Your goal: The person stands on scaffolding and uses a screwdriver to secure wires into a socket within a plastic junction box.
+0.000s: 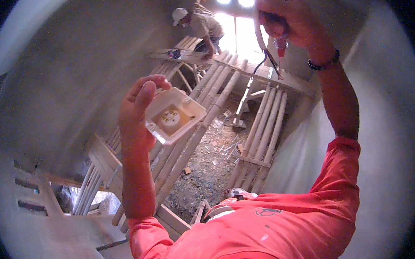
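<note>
My left hand (137,108) is closed on the edge of a white square plastic socket box (179,100). Its hollow side faces me, showing a round white insert with brass-coloured terminals. Raised at the upper right, my right hand (293,20) grips a screwdriver (282,46) with a clear and red lower part, its thin shaft pointing down. A white cable (259,32) runs beside these fingers; whether they also hold it I cannot tell. Dark wires (266,58) come out of the cable, and a bare copper end shows near the screwdriver's tip. Something dark in my right palm is partly hidden.
Bamboo poles (260,130) and wooden boards form a scaffold platform with a gap. Through the gap lies a rubble-strewn floor (210,163) far below. A co-worker in a white cap (205,26) bends over the far planks by a bright window. Grey walls (82,56) rise on both sides.
</note>
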`<state>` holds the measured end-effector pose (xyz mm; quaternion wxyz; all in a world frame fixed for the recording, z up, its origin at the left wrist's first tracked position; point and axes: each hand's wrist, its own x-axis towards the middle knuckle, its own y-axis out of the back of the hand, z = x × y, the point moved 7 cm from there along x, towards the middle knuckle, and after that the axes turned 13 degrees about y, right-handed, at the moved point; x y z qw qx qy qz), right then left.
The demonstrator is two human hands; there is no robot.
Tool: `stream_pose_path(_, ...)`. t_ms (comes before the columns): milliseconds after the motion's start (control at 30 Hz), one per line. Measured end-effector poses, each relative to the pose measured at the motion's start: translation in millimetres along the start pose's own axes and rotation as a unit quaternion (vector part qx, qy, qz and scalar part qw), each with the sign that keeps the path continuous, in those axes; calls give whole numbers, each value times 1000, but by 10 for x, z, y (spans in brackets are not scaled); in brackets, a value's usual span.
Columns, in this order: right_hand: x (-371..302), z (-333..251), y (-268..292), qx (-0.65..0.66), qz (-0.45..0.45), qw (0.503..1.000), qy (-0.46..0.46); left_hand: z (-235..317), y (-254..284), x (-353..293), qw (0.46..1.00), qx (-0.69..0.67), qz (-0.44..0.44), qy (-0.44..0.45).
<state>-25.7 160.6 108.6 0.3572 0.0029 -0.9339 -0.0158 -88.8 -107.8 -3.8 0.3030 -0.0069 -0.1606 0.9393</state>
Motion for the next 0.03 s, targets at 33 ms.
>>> stream_pose_path(33,-60,-3,34,16,-23,1000,-15,-30,14,4,1000,-2,2,0)
